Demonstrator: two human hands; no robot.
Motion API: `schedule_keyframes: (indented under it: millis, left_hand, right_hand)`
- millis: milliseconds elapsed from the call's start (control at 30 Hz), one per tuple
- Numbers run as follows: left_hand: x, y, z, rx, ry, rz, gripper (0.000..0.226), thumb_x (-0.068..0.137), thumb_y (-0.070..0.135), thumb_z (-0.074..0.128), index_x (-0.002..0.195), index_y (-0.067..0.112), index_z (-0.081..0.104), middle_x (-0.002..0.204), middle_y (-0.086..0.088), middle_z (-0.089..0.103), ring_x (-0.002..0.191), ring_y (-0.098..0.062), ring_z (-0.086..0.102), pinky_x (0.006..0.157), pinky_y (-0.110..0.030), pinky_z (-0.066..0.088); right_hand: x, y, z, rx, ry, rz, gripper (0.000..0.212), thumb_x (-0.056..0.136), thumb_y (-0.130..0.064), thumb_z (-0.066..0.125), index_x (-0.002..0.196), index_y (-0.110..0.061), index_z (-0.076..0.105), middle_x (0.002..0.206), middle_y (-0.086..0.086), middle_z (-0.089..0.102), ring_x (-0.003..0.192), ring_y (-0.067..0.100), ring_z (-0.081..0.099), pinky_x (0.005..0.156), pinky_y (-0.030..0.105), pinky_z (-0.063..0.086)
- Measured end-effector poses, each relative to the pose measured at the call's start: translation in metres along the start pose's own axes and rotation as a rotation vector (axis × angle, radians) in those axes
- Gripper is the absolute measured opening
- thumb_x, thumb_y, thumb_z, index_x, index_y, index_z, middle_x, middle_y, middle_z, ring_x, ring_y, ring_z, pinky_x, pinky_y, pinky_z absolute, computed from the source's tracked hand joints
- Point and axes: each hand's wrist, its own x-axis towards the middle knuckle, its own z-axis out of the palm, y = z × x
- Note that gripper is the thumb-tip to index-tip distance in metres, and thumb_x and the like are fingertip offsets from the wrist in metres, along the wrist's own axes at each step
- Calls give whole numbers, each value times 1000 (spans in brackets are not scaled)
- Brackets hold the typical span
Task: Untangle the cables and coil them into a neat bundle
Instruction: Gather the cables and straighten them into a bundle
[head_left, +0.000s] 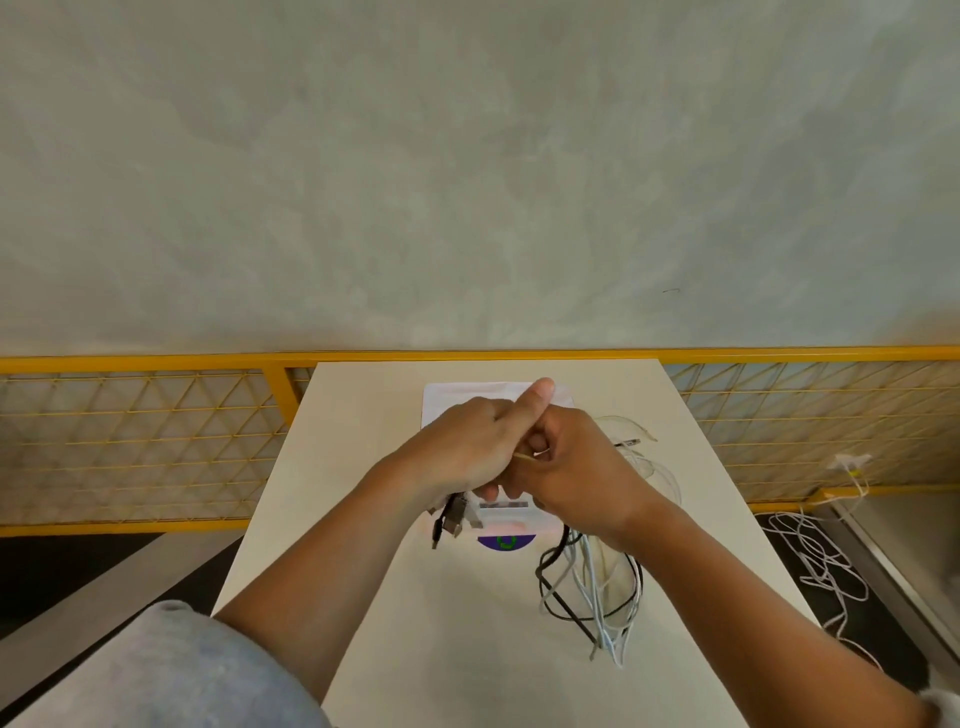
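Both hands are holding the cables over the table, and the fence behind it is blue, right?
Not quite. The fence behind the table is yellow, not blue, as the head view shows. The rest is right: the left hand and the right hand both hold the cables over the table.

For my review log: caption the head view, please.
The left hand and right hand grip the cables, which hang in loops over the table.

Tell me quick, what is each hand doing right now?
Left hand: closed, gripping the plug ends.
Right hand: closed, gripping the cable loops.
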Motion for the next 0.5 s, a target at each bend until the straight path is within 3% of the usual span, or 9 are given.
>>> schedule_keyframes:
  millis: [100, 167, 233, 300, 367, 433, 500]
  left_hand:
    - [1, 2, -1, 3, 76, -19, 81, 90, 79, 16, 80, 21, 73, 59, -1, 68, 38, -5, 49, 52, -22, 39]
    - [2, 2, -1, -9, 122, -25, 84, 90, 79, 17, 71, 16, 70, 50, 1, 61, 35, -2, 47, 53, -26, 36]
    - [3, 1, -1, -2, 182, -10, 83, 91, 78, 19, 66, 13, 65, 48, 2, 58, 41, -4, 52, 58, -28, 38]
    - [4, -1, -4, 11, 250, 7, 82, 93, 75, 21, 67, 11, 65, 55, 0, 63, 57, -11, 61, 66, -31, 45]
    - [4, -3, -8, 28, 297, 20, 83, 95, 73, 22, 76, 10, 73, 64, -3, 67, 68, -17, 63, 72, -33, 48]
    - [3, -2, -11, 50, 319, 26, 81, 96, 70, 24, 78, 9, 74, 59, -1, 60, 64, -17, 57, 66, -32, 42]
    - [3, 2, -11, 85, 341, 21, 80, 97, 69, 26, 78, 7, 73, 57, 0, 55, 63, -19, 54, 64, -33, 40]
  right_hand:
    - [3, 1, -1, 17, 71, -37, 7, 86, 0, 70, 85, -6, 66, 70, 5, 73, 66, 16, 70, 65, 33, 57]
    - [4, -2, -1, 36, 91, -63, 8, 85, -1, 73, 85, -3, 65, 72, 6, 75, 70, 18, 74, 73, 38, 61]
    - [5, -6, -2, 38, 98, -45, 12, 85, -5, 76, 86, -3, 65, 70, 3, 75, 67, 14, 74, 69, 32, 60]
    - [4, -10, -7, 42, 81, 26, 16, 87, -14, 78, 86, -4, 65, 59, -3, 68, 50, 5, 62, 52, 19, 49]
    - [2, -11, -16, 75, 51, 97, 19, 88, -23, 78, 89, -6, 67, 53, -2, 60, 43, 7, 49, 46, 21, 40]
    - [2, -14, -23, 107, 45, 119, 21, 89, -25, 76, 91, -6, 69, 57, 5, 58, 45, 12, 43, 45, 24, 37]
    - [1, -17, -24, 96, 86, 93, 21, 89, -23, 77, 91, -4, 71, 63, 10, 59, 44, 6, 44, 46, 17, 37]
